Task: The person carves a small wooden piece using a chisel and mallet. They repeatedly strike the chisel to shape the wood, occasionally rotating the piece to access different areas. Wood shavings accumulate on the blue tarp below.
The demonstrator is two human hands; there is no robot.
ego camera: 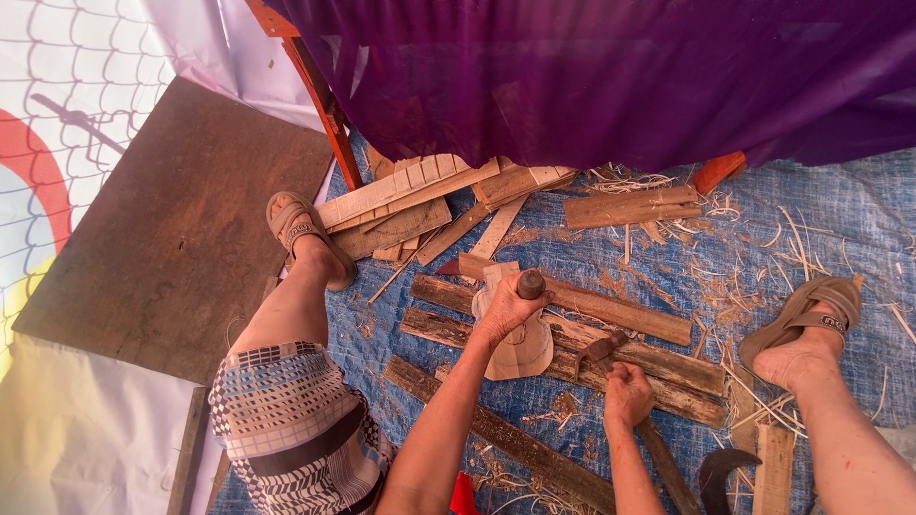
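Two hands busy: left hand [509, 307] fingers wrapped round chisel [530, 283] on carving [520, 345], right hand [627, 393] fisted on hammer [603, 351]. Mis-strike could hit knuckles or split wood.

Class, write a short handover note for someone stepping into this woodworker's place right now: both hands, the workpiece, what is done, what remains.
Left hand: grips a chisel upright on the carved wooden piece.
Right hand: holds a hammer by its handle, head raised beside the piece.
The piece lies across rough planks on the blue tarp.
Done: outline roughly shaped; shavings lie around.
Left: finer carving, apparently.
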